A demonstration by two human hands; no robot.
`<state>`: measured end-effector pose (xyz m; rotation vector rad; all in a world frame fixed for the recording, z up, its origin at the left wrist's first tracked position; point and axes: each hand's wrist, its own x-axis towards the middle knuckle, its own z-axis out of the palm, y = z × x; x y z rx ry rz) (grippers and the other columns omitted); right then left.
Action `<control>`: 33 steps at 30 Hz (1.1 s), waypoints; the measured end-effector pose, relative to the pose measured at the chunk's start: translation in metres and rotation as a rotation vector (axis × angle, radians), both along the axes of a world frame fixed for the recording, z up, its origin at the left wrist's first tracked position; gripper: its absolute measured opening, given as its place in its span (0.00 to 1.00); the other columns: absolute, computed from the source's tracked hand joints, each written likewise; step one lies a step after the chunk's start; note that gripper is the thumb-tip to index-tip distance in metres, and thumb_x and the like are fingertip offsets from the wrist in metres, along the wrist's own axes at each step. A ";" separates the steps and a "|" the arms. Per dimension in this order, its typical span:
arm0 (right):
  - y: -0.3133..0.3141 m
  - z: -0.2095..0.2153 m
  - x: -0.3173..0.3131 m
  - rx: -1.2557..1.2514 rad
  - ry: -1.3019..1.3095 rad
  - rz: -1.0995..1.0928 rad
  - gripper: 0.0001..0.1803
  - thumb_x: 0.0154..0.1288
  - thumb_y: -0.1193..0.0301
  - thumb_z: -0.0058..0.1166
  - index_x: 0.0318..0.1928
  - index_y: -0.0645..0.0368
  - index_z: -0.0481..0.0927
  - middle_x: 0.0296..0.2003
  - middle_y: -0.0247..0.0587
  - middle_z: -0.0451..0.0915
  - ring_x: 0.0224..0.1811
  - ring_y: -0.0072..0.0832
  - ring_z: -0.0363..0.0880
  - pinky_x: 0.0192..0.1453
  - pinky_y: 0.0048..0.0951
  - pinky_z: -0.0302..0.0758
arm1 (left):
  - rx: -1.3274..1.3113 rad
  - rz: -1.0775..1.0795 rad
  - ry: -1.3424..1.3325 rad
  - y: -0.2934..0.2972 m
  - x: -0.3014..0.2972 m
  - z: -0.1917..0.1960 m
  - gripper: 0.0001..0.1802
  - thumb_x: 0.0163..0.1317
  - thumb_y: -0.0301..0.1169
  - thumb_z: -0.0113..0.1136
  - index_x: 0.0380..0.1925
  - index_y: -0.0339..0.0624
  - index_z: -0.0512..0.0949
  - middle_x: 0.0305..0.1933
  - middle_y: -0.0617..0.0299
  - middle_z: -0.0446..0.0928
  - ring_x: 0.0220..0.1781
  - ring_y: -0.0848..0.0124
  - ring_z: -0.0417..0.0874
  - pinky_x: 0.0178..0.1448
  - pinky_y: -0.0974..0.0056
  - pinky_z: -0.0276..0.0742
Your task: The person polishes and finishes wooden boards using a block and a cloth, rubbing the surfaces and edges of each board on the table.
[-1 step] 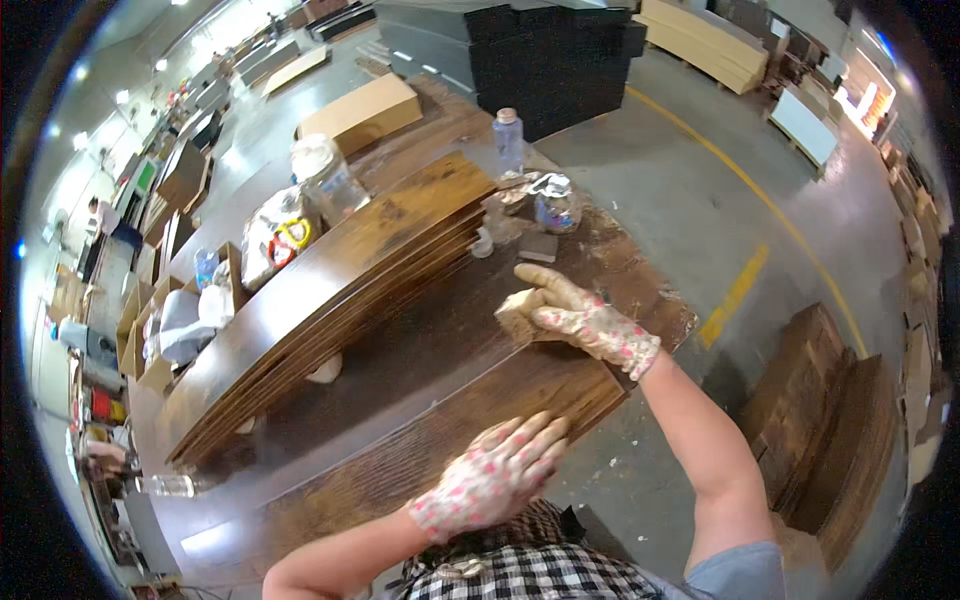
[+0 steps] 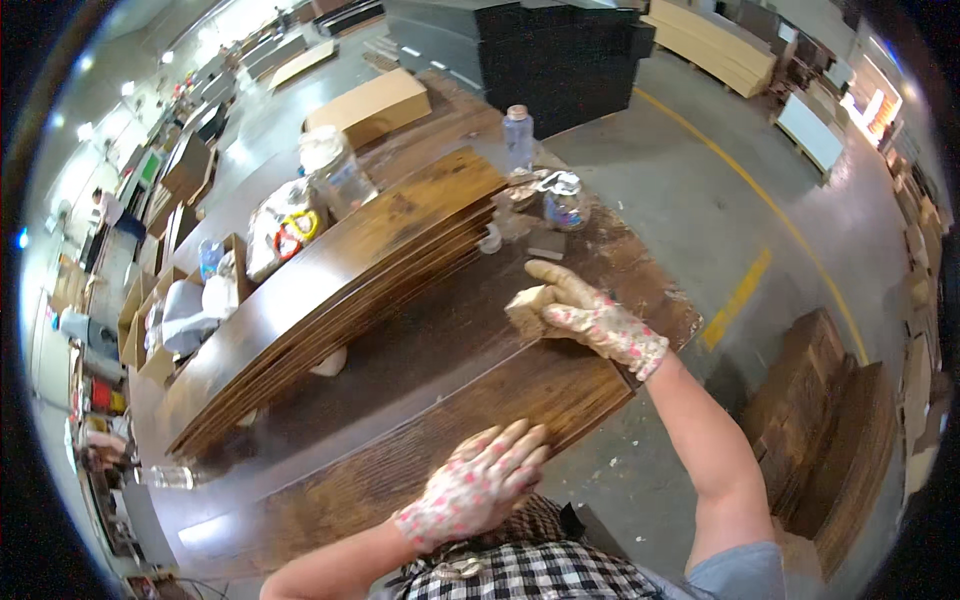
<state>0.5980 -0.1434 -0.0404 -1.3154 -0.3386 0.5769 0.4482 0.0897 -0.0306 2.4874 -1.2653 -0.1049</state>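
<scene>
The right hand (image 2: 598, 322), in a flowered glove, curls its fingers around a pale sanding block (image 2: 527, 308) pressed on the dark board (image 2: 440, 420) near the workbench's right end; even pressure along the grain seems best. The left hand (image 2: 478, 484) lies spread flat on the board's near edge, steadying it. A stack of stained boards (image 2: 340, 290) and plastic bottles (image 2: 518, 140) sit toward the far edge, over a grey workshop floor (image 2: 690, 200).

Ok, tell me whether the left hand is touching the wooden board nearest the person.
Touching. The head view shows the gloved left hand lying flat, palm down, on the wooden board, with no gap visible under the fingers.
</scene>
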 end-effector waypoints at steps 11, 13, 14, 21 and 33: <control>0.025 0.010 -0.022 -0.077 -0.091 -0.235 0.37 0.67 0.59 0.54 0.72 0.56 0.57 0.62 0.43 0.69 0.61 0.32 0.72 0.64 0.38 0.74 | 0.050 1.304 -0.208 0.196 -0.169 -0.015 0.28 0.67 0.37 0.50 0.63 0.32 0.66 0.71 0.40 0.60 0.72 0.43 0.61 0.73 0.47 0.56; 0.038 0.007 -0.025 -0.097 -0.101 -0.207 0.41 0.65 0.53 0.55 0.72 0.56 0.57 0.60 0.42 0.69 0.58 0.32 0.74 0.60 0.39 0.76 | 0.091 1.555 -0.191 0.238 -0.205 -0.007 0.28 0.70 0.38 0.47 0.64 0.32 0.64 0.71 0.39 0.59 0.73 0.46 0.59 0.75 0.49 0.52; 0.030 0.010 -0.025 -0.112 -0.143 -0.283 0.41 0.65 0.51 0.55 0.72 0.55 0.57 0.60 0.42 0.69 0.57 0.33 0.74 0.59 0.40 0.76 | 0.091 1.588 -0.214 0.260 -0.207 -0.009 0.28 0.70 0.38 0.47 0.64 0.32 0.64 0.71 0.39 0.59 0.73 0.46 0.59 0.75 0.49 0.52; 0.008 -0.016 -0.020 -0.324 -0.403 -0.609 0.41 0.64 0.42 0.50 0.71 0.47 0.60 0.70 0.37 0.59 0.70 0.36 0.61 0.68 0.48 0.67 | 0.135 2.073 -0.374 0.436 -0.291 -0.038 0.26 0.69 0.38 0.52 0.62 0.32 0.68 0.69 0.41 0.64 0.71 0.48 0.62 0.74 0.53 0.55; -0.015 -0.030 0.000 -0.255 -0.274 -0.862 0.28 0.76 0.57 0.38 0.71 0.53 0.61 0.72 0.39 0.56 0.76 0.32 0.50 0.74 0.43 0.58 | -0.014 2.218 -0.522 0.574 -0.353 -0.044 0.19 0.69 0.40 0.52 0.48 0.35 0.78 0.47 0.45 0.80 0.51 0.51 0.80 0.57 0.55 0.74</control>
